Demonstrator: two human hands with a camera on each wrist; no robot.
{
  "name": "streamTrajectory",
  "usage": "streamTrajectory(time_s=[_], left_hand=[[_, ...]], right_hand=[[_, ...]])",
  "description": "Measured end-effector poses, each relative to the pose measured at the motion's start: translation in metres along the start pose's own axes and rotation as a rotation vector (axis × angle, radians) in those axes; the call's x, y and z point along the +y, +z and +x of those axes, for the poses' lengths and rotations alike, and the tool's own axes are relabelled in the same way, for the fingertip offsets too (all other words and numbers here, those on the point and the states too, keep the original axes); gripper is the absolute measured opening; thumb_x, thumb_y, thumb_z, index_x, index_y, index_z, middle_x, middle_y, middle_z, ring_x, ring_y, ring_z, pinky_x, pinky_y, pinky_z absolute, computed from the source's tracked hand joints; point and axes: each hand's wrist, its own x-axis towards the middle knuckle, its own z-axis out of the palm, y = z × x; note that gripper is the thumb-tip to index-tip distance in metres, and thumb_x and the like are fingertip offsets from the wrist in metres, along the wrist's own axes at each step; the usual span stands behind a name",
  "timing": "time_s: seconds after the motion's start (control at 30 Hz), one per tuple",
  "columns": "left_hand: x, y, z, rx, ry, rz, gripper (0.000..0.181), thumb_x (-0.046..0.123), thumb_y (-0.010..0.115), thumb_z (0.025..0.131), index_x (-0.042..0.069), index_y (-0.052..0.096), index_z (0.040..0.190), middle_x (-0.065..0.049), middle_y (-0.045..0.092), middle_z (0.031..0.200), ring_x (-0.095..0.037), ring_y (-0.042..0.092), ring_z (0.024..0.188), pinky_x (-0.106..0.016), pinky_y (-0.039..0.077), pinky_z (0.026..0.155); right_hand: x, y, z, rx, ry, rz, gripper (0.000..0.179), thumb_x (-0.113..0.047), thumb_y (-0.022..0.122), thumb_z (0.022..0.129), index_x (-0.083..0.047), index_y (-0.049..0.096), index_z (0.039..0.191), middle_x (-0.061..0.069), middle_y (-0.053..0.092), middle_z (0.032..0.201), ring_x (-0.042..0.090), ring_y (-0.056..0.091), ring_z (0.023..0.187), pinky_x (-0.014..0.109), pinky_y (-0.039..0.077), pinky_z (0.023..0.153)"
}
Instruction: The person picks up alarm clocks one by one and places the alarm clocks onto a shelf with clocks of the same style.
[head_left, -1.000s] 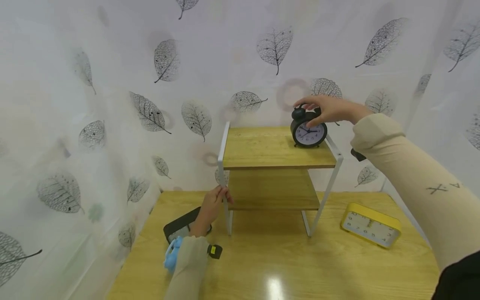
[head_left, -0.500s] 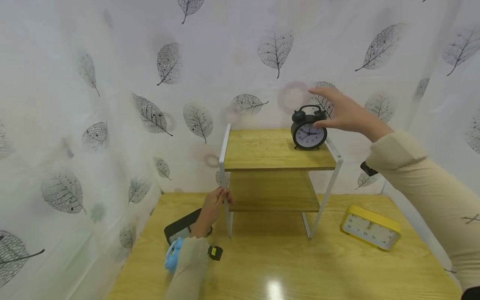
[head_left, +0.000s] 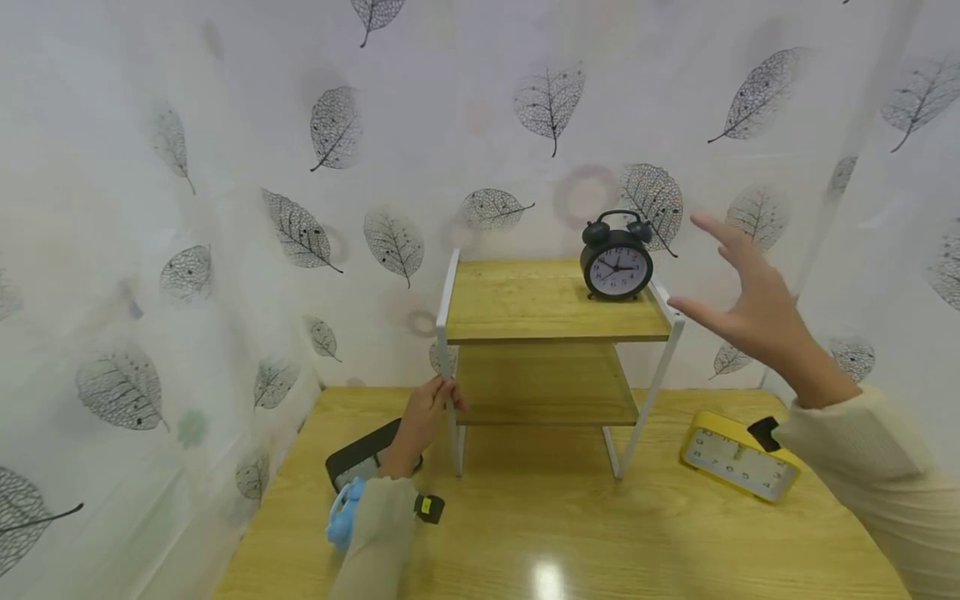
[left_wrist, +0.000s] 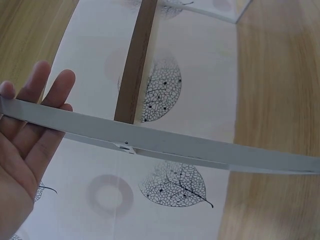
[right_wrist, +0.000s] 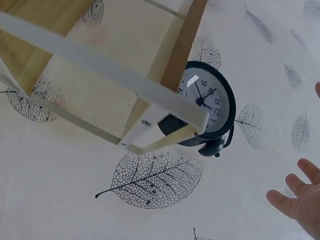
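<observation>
A two-tier wooden shelf [head_left: 510, 300] with a white metal frame stands on the table. My left hand [head_left: 423, 417] grips its left front leg about midway up. In the left wrist view, the fingers of that hand [left_wrist: 30, 150] lie around the white frame bar [left_wrist: 185, 145]. A black twin-bell alarm clock [head_left: 618, 271] stands upright at the right end of the top board, its white dial facing me. To the right of the shelf, my right hand [head_left: 757, 321] is in the air with fingers and thumb spread, holding nothing. Its fingertips [right_wrist: 282, 202] show apart from the clock [right_wrist: 220, 95].
A yellow rectangular clock [head_left: 738, 462] lies tilted on the table [head_left: 570, 517] to the right, partly behind my right wrist. Left of the shelf are a black-framed object [head_left: 363, 454] and a small light-blue alarm clock [head_left: 343, 517], both partly behind my left arm. Leaf-patterned sheeting surrounds the table.
My right hand has let go of the black alarm clock and moved right and down, away from it. The clock stays on the top board. My left hand keeps its grip on the leg.
</observation>
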Motion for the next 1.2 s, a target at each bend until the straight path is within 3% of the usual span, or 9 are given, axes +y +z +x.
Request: streamTrajectory(time_s=[0.1,0.23,0.37,0.63,0.77,0.9,1.1,1.2], left_hand=[[0.001,0.0,0.0,-0.003,0.01,-0.003,0.03,0.01,0.035,0.102,-0.008,0.053,0.085,-0.024,0.067,0.08,-0.038,0.066,0.08,-0.047,0.053,0.081],[0.003,0.0,0.0,0.001,0.013,-0.005,0.031,0.009,0.035,0.102,-0.008,0.053,0.084,-0.024,0.066,0.079,-0.039,0.065,0.079,-0.05,0.052,0.08],[0.005,0.0,0.0,0.001,-0.005,-0.001,0.031,0.009,0.036,0.102,-0.007,0.053,0.083,-0.024,0.067,0.079,-0.039,0.066,0.08,-0.05,0.052,0.08],[0.006,0.001,0.001,-0.005,-0.029,0.002,0.031,0.01,0.035,0.102,-0.007,0.053,0.084,-0.024,0.067,0.08,-0.038,0.066,0.081,-0.049,0.052,0.082],[0.006,0.001,0.002,-0.007,-0.033,0.013,0.031,0.011,0.035,0.102,-0.006,0.053,0.084,-0.023,0.068,0.081,-0.036,0.066,0.081,-0.049,0.051,0.083],[0.005,0.0,0.002,0.0,-0.009,0.013,0.031,0.01,0.034,0.102,-0.007,0.053,0.084,-0.023,0.067,0.08,-0.036,0.066,0.08,-0.048,0.052,0.081],[0.005,0.0,0.002,0.002,-0.001,0.013,0.031,0.008,0.034,0.102,-0.006,0.053,0.083,-0.023,0.067,0.079,-0.036,0.066,0.08,-0.048,0.052,0.08],[-0.005,0.003,0.004,0.015,0.004,0.014,0.031,0.008,0.033,0.102,-0.005,0.053,0.082,-0.022,0.067,0.078,-0.034,0.066,0.078,-0.046,0.053,0.079]], right_hand=[[-0.003,0.006,-0.025,0.053,-0.023,0.025,0.098,0.009,0.078,0.065,-0.018,0.032,0.146,0.005,0.034,0.151,0.004,0.027,0.14,0.014,0.025,0.112],[0.0,0.019,-0.053,0.113,-0.033,0.099,0.098,0.016,0.077,0.062,-0.007,0.031,0.145,0.005,0.033,0.152,0.005,0.028,0.14,0.013,0.025,0.112],[0.009,0.036,-0.079,0.162,0.014,0.214,0.096,0.02,0.074,0.064,0.0,0.027,0.145,0.003,0.032,0.153,0.007,0.029,0.14,0.015,0.026,0.112],[0.032,0.074,-0.129,0.199,0.169,0.351,0.095,0.028,0.063,0.067,-0.005,0.024,0.147,-0.005,0.036,0.149,0.001,0.035,0.134,0.008,0.032,0.104],[0.043,0.094,-0.146,0.181,0.268,0.416,0.083,0.022,0.061,0.076,-0.005,0.027,0.146,-0.012,0.04,0.142,-0.003,0.041,0.128,0.007,0.035,0.1],[0.055,0.113,-0.155,0.162,0.352,0.442,0.067,0.012,0.06,0.083,-0.003,0.032,0.143,-0.011,0.045,0.135,-0.007,0.046,0.12,0.006,0.037,0.097],[0.068,0.133,-0.161,0.176,0.434,0.469,0.052,0.006,0.059,0.087,0.005,0.039,0.135,-0.018,0.051,0.119,-0.009,0.052,0.108,0.005,0.042,0.091],[0.072,0.141,-0.162,0.195,0.47,0.48,0.046,0.006,0.059,0.087,0.008,0.043,0.131,-0.021,0.054,0.11,-0.011,0.055,0.099,0.004,0.045,0.085]])
